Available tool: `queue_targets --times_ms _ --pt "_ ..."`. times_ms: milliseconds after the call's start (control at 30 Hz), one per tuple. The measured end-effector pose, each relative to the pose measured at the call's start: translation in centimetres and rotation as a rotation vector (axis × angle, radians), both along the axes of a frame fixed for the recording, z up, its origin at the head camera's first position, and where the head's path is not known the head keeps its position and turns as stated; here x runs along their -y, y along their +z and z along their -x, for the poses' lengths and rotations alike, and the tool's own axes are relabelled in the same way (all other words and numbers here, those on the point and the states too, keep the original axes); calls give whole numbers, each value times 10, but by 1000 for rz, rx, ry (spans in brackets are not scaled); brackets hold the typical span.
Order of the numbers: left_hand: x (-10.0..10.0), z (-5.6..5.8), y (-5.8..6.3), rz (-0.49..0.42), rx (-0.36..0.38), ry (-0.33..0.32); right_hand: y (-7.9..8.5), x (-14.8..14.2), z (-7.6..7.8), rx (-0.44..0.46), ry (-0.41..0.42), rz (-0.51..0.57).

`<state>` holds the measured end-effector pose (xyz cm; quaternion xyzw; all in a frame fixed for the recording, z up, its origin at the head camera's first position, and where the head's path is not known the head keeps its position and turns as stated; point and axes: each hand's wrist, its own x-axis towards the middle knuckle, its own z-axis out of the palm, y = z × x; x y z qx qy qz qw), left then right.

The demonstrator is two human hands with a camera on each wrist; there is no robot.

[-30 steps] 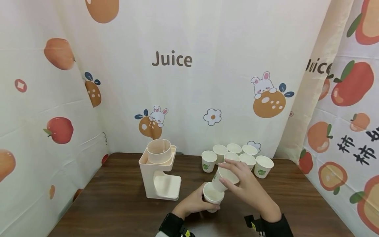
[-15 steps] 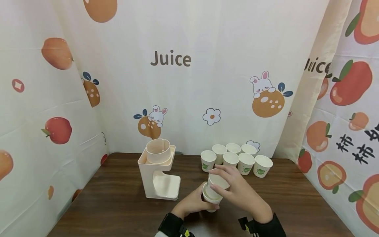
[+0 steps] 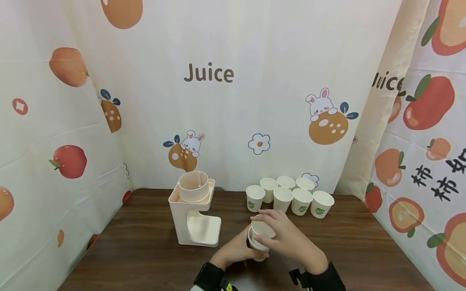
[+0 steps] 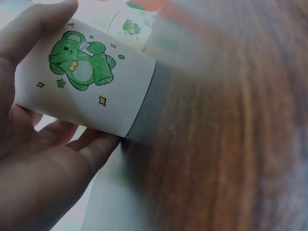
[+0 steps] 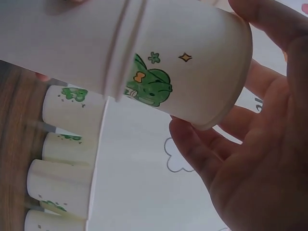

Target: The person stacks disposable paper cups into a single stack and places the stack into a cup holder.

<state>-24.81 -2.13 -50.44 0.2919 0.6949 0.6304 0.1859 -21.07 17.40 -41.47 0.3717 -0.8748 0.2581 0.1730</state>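
Note:
In the head view my left hand (image 3: 236, 248) grips a white paper cup low over the table's near middle. The left wrist view shows this lower cup (image 4: 86, 82) with a green bear print, thumb and fingers around its side. My right hand (image 3: 289, 240) holds a second paper cup (image 5: 202, 62) near its rim, fingers and thumb curved around it. The upper cup sits partway inside the lower one; its bear print is partly covered by the lower cup's rim in the right wrist view. Both cups stand mouth up.
Several matching paper cups (image 3: 283, 199) stand mouth up in a cluster behind the hands. To the left is a cream appliance (image 3: 181, 220) with a round open top and a flat base. A fruit-print curtain (image 3: 225, 113) borders the brown wooden table (image 3: 145, 258).
My right hand has moved down and left with the upper cup, lowering it from above the lower cup's rim into it. The left hand stays nearly in place.

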Motion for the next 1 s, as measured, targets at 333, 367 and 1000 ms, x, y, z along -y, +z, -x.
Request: queue_targets --times_ms 333,367,1000 --pt "2 -6 4 1 17 27 -5 4 0 114 0 -29" --pt "2 -7 4 1 18 27 -6 4 0 120 -1 -33" --pt "4 -4 0 -53 44 -50 -12 6 1 248 23 -75"
